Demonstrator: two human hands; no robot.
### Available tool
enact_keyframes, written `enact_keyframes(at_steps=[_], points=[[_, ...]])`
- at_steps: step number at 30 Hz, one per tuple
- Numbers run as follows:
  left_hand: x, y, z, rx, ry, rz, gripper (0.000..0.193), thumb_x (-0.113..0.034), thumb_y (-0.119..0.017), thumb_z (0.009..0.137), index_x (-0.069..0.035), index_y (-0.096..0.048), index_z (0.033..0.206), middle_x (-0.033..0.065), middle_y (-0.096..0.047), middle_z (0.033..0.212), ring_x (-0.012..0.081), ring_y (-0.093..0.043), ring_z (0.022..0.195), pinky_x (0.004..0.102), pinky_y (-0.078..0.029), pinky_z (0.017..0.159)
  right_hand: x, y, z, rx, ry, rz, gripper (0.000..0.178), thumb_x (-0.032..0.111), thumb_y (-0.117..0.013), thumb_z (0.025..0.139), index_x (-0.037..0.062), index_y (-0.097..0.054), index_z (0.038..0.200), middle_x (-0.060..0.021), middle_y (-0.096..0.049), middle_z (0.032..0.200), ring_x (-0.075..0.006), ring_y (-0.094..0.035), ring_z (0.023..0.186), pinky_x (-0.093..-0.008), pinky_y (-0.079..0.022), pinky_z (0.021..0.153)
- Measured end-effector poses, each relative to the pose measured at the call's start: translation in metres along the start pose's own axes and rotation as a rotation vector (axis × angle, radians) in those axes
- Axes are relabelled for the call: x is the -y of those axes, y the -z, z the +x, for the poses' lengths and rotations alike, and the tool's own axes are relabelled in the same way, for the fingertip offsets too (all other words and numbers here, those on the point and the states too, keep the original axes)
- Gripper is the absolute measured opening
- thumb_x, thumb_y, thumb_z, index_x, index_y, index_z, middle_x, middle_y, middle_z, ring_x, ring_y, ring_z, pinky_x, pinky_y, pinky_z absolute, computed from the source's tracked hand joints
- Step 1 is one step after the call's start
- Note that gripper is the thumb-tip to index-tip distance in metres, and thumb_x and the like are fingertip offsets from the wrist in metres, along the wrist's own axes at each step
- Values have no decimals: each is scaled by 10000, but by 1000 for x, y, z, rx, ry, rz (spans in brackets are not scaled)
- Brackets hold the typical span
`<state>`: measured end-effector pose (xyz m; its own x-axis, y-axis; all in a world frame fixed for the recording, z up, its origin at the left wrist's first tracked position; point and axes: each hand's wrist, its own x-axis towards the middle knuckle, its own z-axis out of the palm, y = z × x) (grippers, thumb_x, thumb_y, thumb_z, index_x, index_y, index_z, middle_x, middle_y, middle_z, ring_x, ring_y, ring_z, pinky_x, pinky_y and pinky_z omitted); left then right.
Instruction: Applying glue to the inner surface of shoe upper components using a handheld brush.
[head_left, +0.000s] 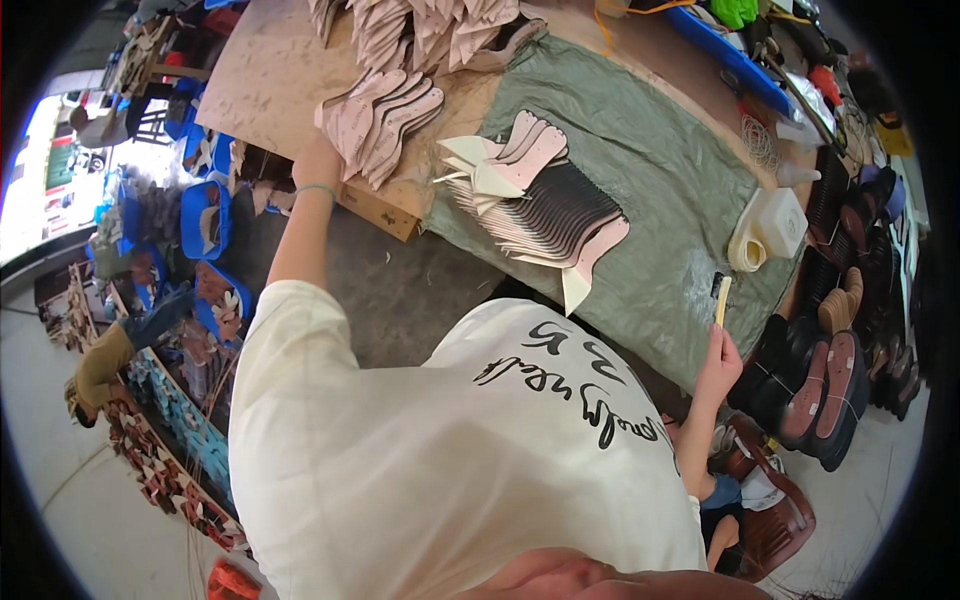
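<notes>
A green cloth (660,190) was spread over the workbench (270,80); insoles (545,210) were fanned upon it beside a white jug (778,225). Blue bins (205,215) of scraps were seen below. A brush (722,298) was gripped by the right hand (718,365); the left hand (318,160) was laid by pink insoles (385,110), its grip hidden.

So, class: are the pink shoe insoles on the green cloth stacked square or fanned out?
Fanned out: the pink shoe insoles overlap in a slanted row across the green cloth, each edge showing.
</notes>
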<state>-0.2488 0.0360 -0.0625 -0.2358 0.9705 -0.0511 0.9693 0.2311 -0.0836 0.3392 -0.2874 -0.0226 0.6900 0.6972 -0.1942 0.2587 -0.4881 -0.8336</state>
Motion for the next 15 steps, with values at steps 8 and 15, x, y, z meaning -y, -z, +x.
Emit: enact_keyframes(at_steps=[8,15], points=[[42,-79,22,0,-173,-136,516,-306,-485,952,16,-363,1337,324,-582,1092,447,-571,1046,467,-475,899,-3,0,-8,-36,13,-34,267,174,-621,933,-78,-661,1012,61,-521,742,-23,-417,667,-180,-341,589],[59,-89,11,48,-234,-365,551,-245,-484,951,-16,-321,1425,334,-562,1145,457,-562,1041,460,-455,912,-1,-2,-11,9,-16,-34,258,172,-614,937,-74,-662,997,61,-519,732,-21,-411,662,-182,-328,576]])
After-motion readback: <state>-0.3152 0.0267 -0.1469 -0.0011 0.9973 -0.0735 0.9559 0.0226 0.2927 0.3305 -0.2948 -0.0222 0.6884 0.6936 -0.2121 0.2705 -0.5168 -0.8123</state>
